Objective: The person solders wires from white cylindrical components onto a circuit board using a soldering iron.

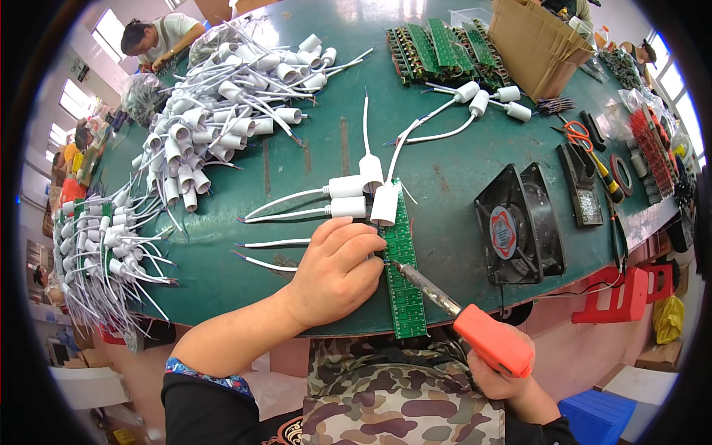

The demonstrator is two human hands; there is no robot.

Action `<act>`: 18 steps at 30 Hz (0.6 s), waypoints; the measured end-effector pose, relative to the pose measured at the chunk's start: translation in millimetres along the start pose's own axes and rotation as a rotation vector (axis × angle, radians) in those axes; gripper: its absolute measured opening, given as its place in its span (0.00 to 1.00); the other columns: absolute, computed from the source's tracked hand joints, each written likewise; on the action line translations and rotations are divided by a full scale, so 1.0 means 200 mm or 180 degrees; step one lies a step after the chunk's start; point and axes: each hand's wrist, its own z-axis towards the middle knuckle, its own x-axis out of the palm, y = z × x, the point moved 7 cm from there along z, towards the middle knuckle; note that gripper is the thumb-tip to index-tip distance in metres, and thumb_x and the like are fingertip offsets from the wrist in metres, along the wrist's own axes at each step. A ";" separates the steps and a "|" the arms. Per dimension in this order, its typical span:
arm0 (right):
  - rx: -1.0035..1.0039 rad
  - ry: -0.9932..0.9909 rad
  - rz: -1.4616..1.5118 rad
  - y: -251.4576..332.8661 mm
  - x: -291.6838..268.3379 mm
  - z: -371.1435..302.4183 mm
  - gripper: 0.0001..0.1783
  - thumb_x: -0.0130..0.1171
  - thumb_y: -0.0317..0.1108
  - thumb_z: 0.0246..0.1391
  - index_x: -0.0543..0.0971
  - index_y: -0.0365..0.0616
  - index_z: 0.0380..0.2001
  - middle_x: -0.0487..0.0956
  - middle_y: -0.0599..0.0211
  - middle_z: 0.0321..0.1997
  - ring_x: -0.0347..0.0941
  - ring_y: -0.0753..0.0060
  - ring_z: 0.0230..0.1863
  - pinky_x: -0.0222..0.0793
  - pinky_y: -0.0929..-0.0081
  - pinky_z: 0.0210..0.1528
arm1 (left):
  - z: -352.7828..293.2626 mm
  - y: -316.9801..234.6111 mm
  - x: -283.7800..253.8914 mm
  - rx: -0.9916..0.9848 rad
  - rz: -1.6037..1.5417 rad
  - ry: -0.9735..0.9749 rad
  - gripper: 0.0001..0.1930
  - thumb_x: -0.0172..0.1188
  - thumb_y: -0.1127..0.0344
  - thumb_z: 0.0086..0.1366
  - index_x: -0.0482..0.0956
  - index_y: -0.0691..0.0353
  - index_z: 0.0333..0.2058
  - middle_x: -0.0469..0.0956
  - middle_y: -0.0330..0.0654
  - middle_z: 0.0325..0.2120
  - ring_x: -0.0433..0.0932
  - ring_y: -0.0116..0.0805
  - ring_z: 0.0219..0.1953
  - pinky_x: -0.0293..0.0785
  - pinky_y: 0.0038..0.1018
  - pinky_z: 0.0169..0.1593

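Right hand [498, 377] had the soldering iron [480, 332] gripped, angled to the green board [406, 297]. Couldn't tell if the left hand [334, 268] pinched anything; bracing it steady probably helped.

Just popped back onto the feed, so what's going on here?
Someone's right hand holds a soldering iron with a red handle, its metal tip at the left side of a long green circuit board. The left hand is curled beside that spot; what its fingers pinch is hidden. A white cylindrical socket with a wire tail lies across the board's far end. A large heap of similar white sockets lies farther left, and a square black fan stands to the right.
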 end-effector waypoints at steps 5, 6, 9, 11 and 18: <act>0.0041 -0.0026 0.0126 -0.02 0.02 -0.01 0.33 0.72 0.26 0.44 0.73 0.28 0.55 0.84 0.49 0.46 0.86 0.55 0.39 0.81 0.68 0.40 | -0.01 0.00 0.00 0.0014 0.0036 0.0042 0.12 0.71 0.74 0.46 0.80 0.61 0.31 0.79 0.41 0.44 0.77 0.44 0.51 0.71 0.47 0.59; 0.0058 -0.0010 0.0050 -0.02 0.02 -0.01 0.33 0.72 0.27 0.44 0.73 0.28 0.55 0.84 0.49 0.46 0.86 0.55 0.38 0.80 0.68 0.39 | -0.01 0.00 0.00 0.0016 0.0048 0.0060 0.11 0.71 0.74 0.46 0.80 0.61 0.30 0.79 0.41 0.44 0.77 0.44 0.51 0.71 0.47 0.59; 0.0066 -0.0013 0.0221 -0.03 0.02 0.00 0.33 0.72 0.27 0.44 0.73 0.28 0.54 0.84 0.49 0.46 0.85 0.56 0.38 0.79 0.69 0.38 | -0.01 0.00 0.01 0.0034 0.0057 0.0088 0.11 0.70 0.73 0.46 0.80 0.61 0.30 0.79 0.41 0.44 0.77 0.43 0.52 0.71 0.47 0.60; 0.0026 -0.0009 0.0136 -0.03 0.03 -0.01 0.33 0.72 0.27 0.44 0.73 0.28 0.54 0.84 0.49 0.46 0.85 0.56 0.37 0.79 0.69 0.38 | -0.01 0.00 0.00 0.0036 0.0072 0.0090 0.11 0.70 0.73 0.46 0.80 0.61 0.30 0.79 0.41 0.45 0.77 0.43 0.52 0.71 0.47 0.60; 0.0068 0.0093 -0.0039 -0.01 0.03 -0.01 0.31 0.71 0.28 0.44 0.74 0.28 0.53 0.82 0.49 0.49 0.84 0.56 0.35 0.77 0.69 0.35 | -0.01 0.00 0.01 0.0050 0.0134 0.0137 0.11 0.69 0.72 0.45 0.81 0.60 0.30 0.79 0.40 0.46 0.76 0.42 0.53 0.70 0.47 0.61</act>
